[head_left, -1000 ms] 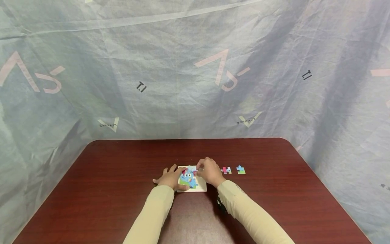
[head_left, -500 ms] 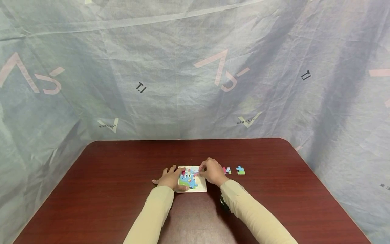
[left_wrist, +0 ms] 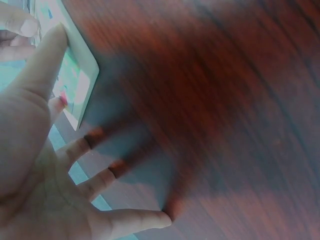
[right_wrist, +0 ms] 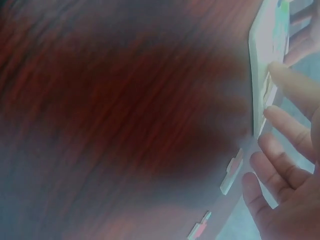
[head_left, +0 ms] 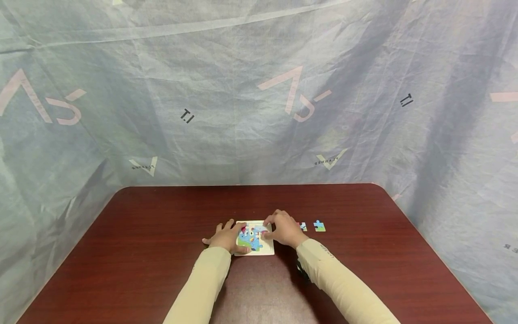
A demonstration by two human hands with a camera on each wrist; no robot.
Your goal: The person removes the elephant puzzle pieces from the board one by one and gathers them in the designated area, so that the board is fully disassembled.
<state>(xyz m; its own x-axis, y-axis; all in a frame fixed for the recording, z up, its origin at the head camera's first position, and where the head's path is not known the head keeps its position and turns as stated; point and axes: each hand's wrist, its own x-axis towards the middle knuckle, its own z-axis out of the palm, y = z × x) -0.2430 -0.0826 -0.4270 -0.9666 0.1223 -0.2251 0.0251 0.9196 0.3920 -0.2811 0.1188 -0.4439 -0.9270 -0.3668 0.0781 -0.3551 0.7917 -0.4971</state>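
On the flat, square tray [head_left: 267, 247], your left hand [head_left: 224, 238] splays at the left edge. Your right hand [head_left: 285, 229] now spreads wider.

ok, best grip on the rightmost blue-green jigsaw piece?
Probably pinch the blue-green jigsaw piece by its far knob and near edge, from above right: it lies flat on the table, with the neighbouring jigsaw piece and right hand leftward.

A dark red, wood-grained table [head_left: 162, 211] with rounded far corners stands before a creased grey sheet [head_left: 238, 49] printed with pink shapes [head_left: 295, 90], black letters [head_left: 187, 114] and pale yellow V-marks [head_left: 330, 165].
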